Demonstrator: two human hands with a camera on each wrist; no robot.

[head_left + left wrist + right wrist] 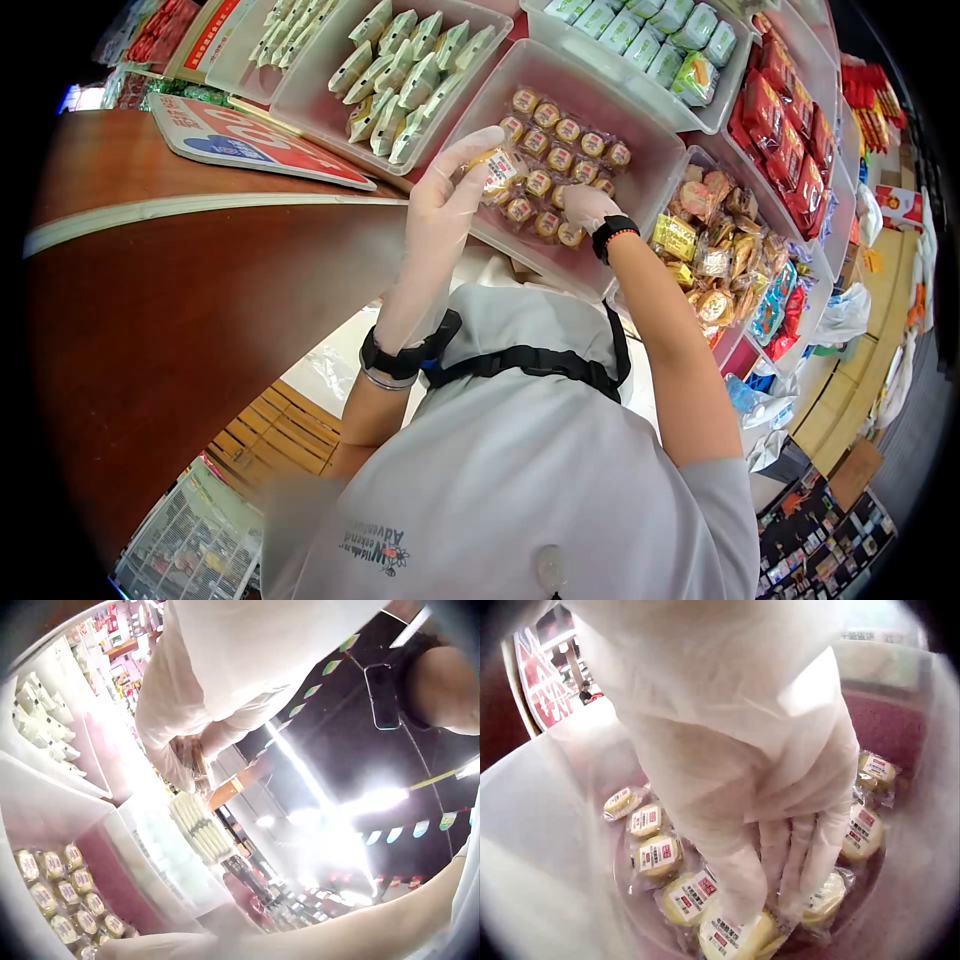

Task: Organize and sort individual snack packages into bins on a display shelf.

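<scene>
In the head view my gloved left hand (440, 215) pinches a clear-wrapped round pastry (498, 172) between thumb and fingers, above the left side of a translucent bin (640, 130). The left wrist view shows this hand (191, 697) gripping the clear wrapper (199, 769). My gloved right hand (588, 205) reaches down into the bin among rows of small wrapped pastries (559, 160). Seen from the right wrist, thumb and fingers of this hand (735, 765) close on a wrapped yellow pastry (724, 934) with a white-and-red label; the fingertips are partly hidden.
Neighbouring bins hold pale packets (395, 75), green-and-white packets (645, 40), red packets (780, 110) and mixed wrapped biscuits (715, 260). A red-and-white sign (250, 140) lies on the brown tabletop (180, 300) at the left.
</scene>
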